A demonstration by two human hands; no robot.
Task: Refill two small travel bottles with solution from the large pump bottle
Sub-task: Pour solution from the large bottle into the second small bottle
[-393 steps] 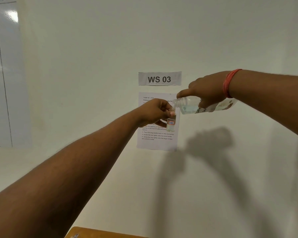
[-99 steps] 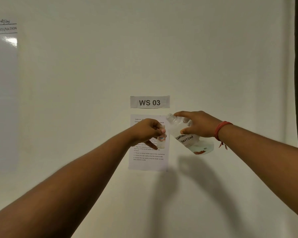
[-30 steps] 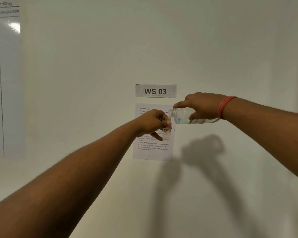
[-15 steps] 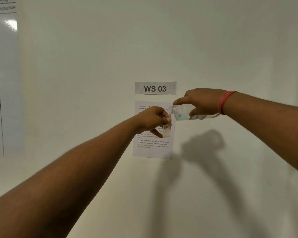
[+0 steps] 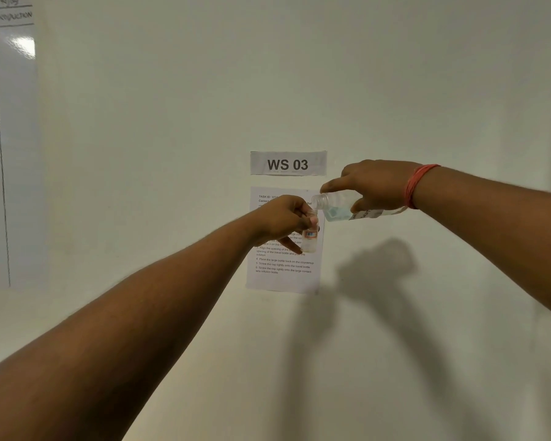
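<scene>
My left hand [image 5: 282,219] grips a small clear travel bottle [image 5: 310,238] upright, held out in front of the wall; it has a small red-framed label. My right hand [image 5: 374,186] holds the large clear bottle [image 5: 337,208] tipped on its side, with pale blue solution pooled near the neck. Its open threaded mouth sits right over the travel bottle's mouth. My right index finger lies stretched along the top of the large bottle. No pump or cap is in view. A second travel bottle is not visible.
Behind the hands a white wall carries a "WS 03" sign [image 5: 288,163] and a printed instruction sheet [image 5: 283,272]. A whiteboard [image 5: 7,148] hangs at the far left. The hands' shadows fall on the wall at lower right.
Over the last second both hands stayed together with the large bottle tipped over the small one. About three seconds ago the large bottle was angled mouth-up, away from pouring.
</scene>
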